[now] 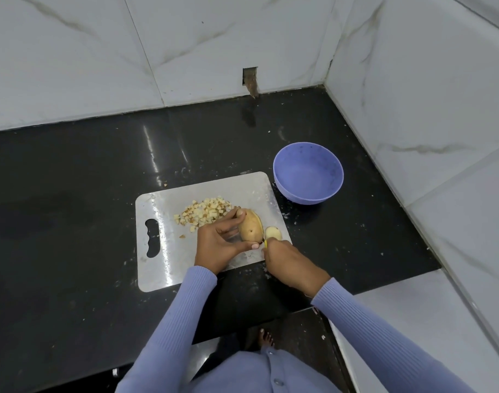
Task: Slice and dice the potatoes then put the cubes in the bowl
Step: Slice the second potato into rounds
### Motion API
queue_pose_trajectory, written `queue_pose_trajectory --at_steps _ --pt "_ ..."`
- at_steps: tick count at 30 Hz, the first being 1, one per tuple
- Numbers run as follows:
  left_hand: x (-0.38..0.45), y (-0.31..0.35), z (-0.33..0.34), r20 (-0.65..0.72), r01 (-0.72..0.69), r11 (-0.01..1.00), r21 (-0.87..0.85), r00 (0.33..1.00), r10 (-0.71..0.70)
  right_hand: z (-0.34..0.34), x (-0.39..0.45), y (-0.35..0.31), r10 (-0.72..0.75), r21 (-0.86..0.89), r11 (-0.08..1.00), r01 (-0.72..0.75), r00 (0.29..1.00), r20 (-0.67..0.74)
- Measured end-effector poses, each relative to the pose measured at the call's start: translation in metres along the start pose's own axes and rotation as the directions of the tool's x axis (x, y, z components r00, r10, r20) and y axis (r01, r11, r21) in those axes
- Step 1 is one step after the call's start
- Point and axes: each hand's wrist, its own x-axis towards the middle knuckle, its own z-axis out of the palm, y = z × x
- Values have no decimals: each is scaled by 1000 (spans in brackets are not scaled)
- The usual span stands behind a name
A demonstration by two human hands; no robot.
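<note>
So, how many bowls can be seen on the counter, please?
1. The purple bowl stands on the black counter, just beyond the far right corner of the cutting board. It looks empty. No other bowl shows, though the view ends at the frame edges.

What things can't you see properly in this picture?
- Knife: in the head view only a bit of yellow handle shows; the right hand covers the rest, and the blade is hidden behind the potato.
- Potato's left side: hidden by the left hand.
- Cubes: too small to count.
- Bowl: looks empty, but small specks inside are too tiny to identify.
- Hole in the wall: too small to tell what is inside.
</note>
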Motion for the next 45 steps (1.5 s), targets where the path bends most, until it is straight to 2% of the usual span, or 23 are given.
queue_pose_trajectory --at_steps 8,12,16,19,22,27,39,45 --pt "-1 4 -4 -36 13 1000 12 999 -13 20 -26 32 44 -15 999 -45 999 -27" --pt "-2 10 -4 -34 -35 998 57 999 37 15 -35 45 -1 79 997 4 999 -39" --pt "-3 13 -5 -27 -70 992 105 997 73 5 -39 45 -54 248 964 96 983 -173" --pt "-3 9 -6 -28 -71 990 122 997 75 -1 -35 36 -65 301 942 148 961 -268" --pt "-2 8 -6 -34 -58 990 129 997 62 -5 -29 24 -118 215 955 202 929 -350" --pt "-1 7 -4 -40 -50 990 130 998 55 0 -21 9 -165 19 982 187 904 -394" --pt "0 7 -3 -57 -29 992 126 998 37 4 -17 0 -117 -18 993 118 930 -349" --pt "1 5 -2 -40 -31 990 135 999 37 -1 -20 -9 -101 -96 993 75 948 -303"
